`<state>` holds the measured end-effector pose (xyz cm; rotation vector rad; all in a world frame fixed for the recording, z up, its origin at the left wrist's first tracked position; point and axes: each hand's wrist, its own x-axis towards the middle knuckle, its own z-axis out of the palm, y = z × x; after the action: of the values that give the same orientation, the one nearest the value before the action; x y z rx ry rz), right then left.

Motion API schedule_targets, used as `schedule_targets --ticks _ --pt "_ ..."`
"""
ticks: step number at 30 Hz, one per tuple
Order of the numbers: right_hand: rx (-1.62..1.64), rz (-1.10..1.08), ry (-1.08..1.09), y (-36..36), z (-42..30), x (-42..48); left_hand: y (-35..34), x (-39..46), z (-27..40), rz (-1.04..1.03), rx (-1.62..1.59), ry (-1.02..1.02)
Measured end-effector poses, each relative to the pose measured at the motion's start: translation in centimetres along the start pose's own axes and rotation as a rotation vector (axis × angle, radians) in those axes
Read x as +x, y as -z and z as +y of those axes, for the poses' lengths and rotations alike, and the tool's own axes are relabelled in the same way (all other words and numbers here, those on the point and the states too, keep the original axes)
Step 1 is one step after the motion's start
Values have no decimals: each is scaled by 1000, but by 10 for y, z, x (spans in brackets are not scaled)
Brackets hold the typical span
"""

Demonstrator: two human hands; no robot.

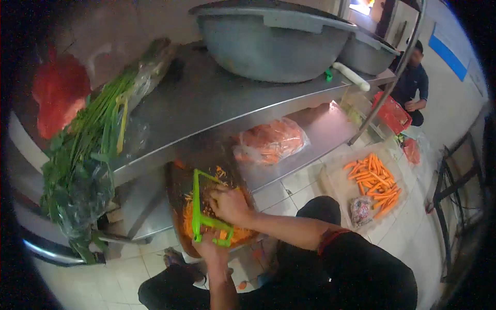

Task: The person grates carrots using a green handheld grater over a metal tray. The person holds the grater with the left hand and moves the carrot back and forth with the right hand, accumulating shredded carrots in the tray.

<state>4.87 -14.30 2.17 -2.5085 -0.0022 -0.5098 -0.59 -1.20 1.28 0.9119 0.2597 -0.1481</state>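
Observation:
A green plastic-framed grater [197,207] lies slanted over a brown tray [179,221] that holds shredded carrot [241,233]. My left hand [211,241] grips the near end of the green frame. My right hand [228,203] is over the middle of the grater, its fingers bent down towards it; whether a piece of carrot is under them cannot be told. Orange shreds lie on both sides of the frame and beyond its far end.
A steel table [186,104] bears a big grey basin [271,46] and bagged leafy greens [89,143]. On its lower shelf lies a bag of carrots [271,141]. Peeled carrots [374,178] fill part of a clear bin [333,197] at right. A person [416,81] sits beyond a red crate [391,112].

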Motion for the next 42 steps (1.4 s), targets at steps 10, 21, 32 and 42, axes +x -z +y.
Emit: schedule_targets --ticks 10,21,32,42 --pt "22 -47 -21 3 -17 1 3 6 9 89 -44 -36" --pt "150 -78 142 -1 -42 -29 29 21 -4 148 -86 48" --pt "85 -76 -55 -3 -11 2 -5 -1 10 132 11 39" --pt "61 -73 -192 4 -5 17 -2 0 3 135 -39 -13"
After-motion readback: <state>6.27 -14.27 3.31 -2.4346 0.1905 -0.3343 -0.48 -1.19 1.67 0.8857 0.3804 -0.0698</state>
